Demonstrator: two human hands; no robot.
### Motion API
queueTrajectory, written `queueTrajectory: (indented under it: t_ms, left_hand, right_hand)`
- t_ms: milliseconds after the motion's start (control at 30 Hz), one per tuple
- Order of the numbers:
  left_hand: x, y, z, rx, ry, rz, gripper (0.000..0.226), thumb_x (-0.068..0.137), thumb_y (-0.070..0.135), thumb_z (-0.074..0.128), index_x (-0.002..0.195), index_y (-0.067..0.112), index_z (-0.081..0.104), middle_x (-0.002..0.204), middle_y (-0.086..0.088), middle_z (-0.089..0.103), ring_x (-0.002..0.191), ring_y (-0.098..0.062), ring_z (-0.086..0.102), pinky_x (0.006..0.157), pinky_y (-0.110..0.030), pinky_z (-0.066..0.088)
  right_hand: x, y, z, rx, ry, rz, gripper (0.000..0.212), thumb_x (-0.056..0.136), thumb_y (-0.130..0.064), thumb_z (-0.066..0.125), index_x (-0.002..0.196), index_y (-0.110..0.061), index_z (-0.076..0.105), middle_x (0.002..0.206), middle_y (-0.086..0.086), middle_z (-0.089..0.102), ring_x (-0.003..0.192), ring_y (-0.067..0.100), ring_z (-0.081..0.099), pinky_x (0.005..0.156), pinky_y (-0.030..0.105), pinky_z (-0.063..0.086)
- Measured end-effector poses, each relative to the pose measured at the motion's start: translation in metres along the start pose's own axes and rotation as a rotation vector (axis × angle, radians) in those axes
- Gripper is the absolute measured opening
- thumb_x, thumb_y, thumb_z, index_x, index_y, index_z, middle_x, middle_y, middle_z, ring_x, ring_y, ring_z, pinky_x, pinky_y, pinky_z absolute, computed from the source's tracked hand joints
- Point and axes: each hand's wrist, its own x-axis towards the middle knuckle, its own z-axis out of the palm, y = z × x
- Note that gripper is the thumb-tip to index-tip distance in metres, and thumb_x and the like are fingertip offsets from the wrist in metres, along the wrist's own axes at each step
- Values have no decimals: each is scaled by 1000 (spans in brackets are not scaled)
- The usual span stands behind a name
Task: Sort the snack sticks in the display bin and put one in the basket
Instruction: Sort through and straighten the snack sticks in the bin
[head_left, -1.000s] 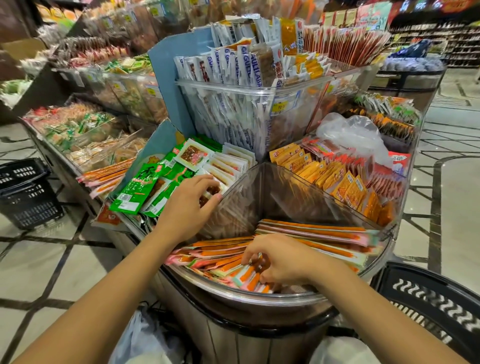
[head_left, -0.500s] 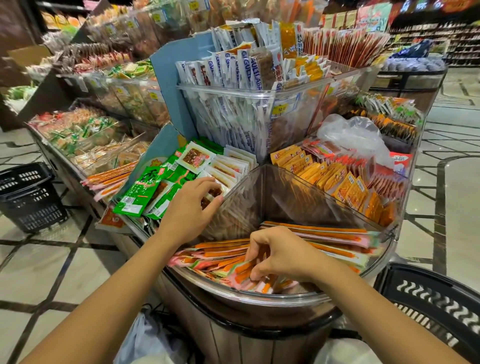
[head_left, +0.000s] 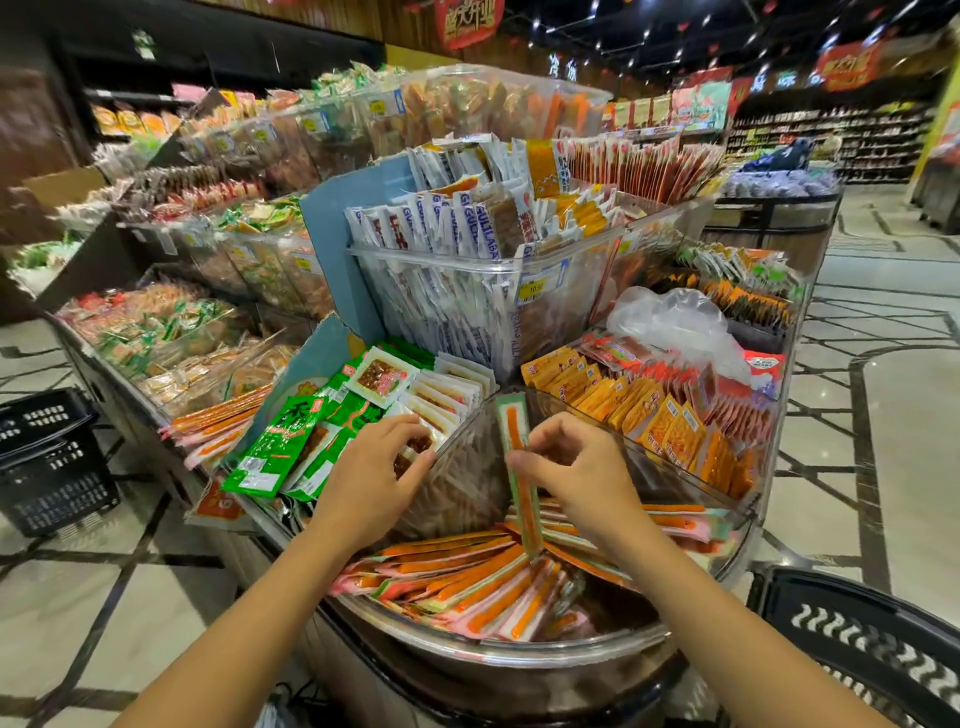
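A clear curved display bin (head_left: 545, 647) in front of me holds a loose pile of long orange snack sticks (head_left: 467, 582) in pink and green wrappers. My right hand (head_left: 576, 467) pinches one snack stick (head_left: 519, 467) and holds it upright above the pile, its lower end still among the others. My left hand (head_left: 374, 473) rests on the bin's clear divider wall, fingers curled over its top edge beside the white packets. A black basket (head_left: 862, 639) shows at the lower right, close to the bin.
Green packets (head_left: 291, 447) and white packets (head_left: 441, 395) fill the compartment to the left, yellow and red packets (head_left: 649, 410) the one to the right. A taller clear bin (head_left: 483, 291) of white-blue sticks stands behind. Another black basket (head_left: 47, 462) sits on the floor at left.
My right hand has lifted out of the pile with one snack stick and turned it upright. My left hand stays on the divider. The camera has tilted up.
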Motion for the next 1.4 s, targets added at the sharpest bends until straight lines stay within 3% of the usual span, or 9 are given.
queueTrajectory:
  t_ms: [267, 333, 467, 567, 767, 967, 1167, 1300, 1400]
  left_hand:
    - [8, 21, -8, 115, 60, 130, 16, 92, 31, 69, 105, 22, 70, 122, 6, 65, 112, -15, 59, 99, -36, 50]
    - [3, 50, -11, -48, 106, 157, 25, 92, 40, 63, 108, 23, 70, 118, 10, 66, 112, -8, 58, 99, -27, 47]
    - [-22, 107, 4, -616, -246, -11, 28, 89, 49, 62, 106, 30, 71, 98, 12, 74, 94, -5, 68, 84, -24, 52]
    - [-33, 114, 22, -693, -292, -33, 6, 89, 32, 74, 94, 34, 73, 85, 8, 74, 79, -8, 69, 73, -25, 53]
    - [-34, 107, 30, -690, -322, -41, 5, 91, 24, 74, 88, 29, 74, 78, 5, 72, 71, -8, 65, 70, -30, 54]
    - [-33, 98, 34, -594, -263, -88, 18, 84, 47, 68, 91, 31, 71, 74, 6, 67, 72, -16, 67, 69, -48, 59]
    - [-32, 95, 38, -563, -233, -98, 5, 89, 38, 71, 84, 37, 70, 69, 12, 65, 66, -8, 63, 68, -47, 58]
    - [-33, 98, 33, -633, -233, -122, 5, 91, 34, 71, 87, 33, 71, 71, 8, 65, 68, -16, 66, 64, -47, 59]
    - [-32, 100, 30, -675, -215, -112, 4, 92, 29, 71, 89, 31, 74, 77, 5, 70, 72, -14, 67, 71, -41, 59]
  right_hand:
    - [18, -50, -35, 1, 149, -121, 23, 89, -10, 75, 99, -28, 66, 84, 14, 64, 65, 26, 64, 49, 27, 52]
    - [18, -57, -40, -35, 180, -141, 19, 89, -10, 74, 94, -25, 65, 84, 13, 66, 67, 20, 66, 48, 22, 51]
    - [20, -60, -45, -41, 204, -101, 10, 92, -16, 72, 90, -19, 62, 75, 6, 68, 57, 19, 65, 47, 26, 51]
    - [20, -59, -50, -41, 233, -98, 19, 95, -22, 69, 86, -8, 60, 67, 7, 64, 50, 22, 62, 46, 33, 51]
    - [31, -70, -67, -56, 288, -154, 26, 99, -25, 63, 79, -9, 59, 51, -5, 54, 44, 20, 56, 46, 26, 44]
    - [38, -67, -73, 17, 298, -121, 31, 102, -15, 57, 79, -1, 72, 66, 30, 64, 44, 27, 54, 47, 20, 42]
    - [34, -69, -66, 232, 193, 56, 33, 108, -20, 43, 92, -6, 68, 88, 13, 77, 48, 10, 49, 42, 20, 37]
    - [22, -61, -57, 69, 145, 35, 20, 101, -24, 59, 98, -8, 69, 65, -7, 65, 51, 4, 55, 45, 16, 39]
    - [8, -40, -43, -82, 18, 62, 17, 95, -18, 68, 86, -3, 68, 60, -2, 59, 50, 4, 56, 48, 15, 43]
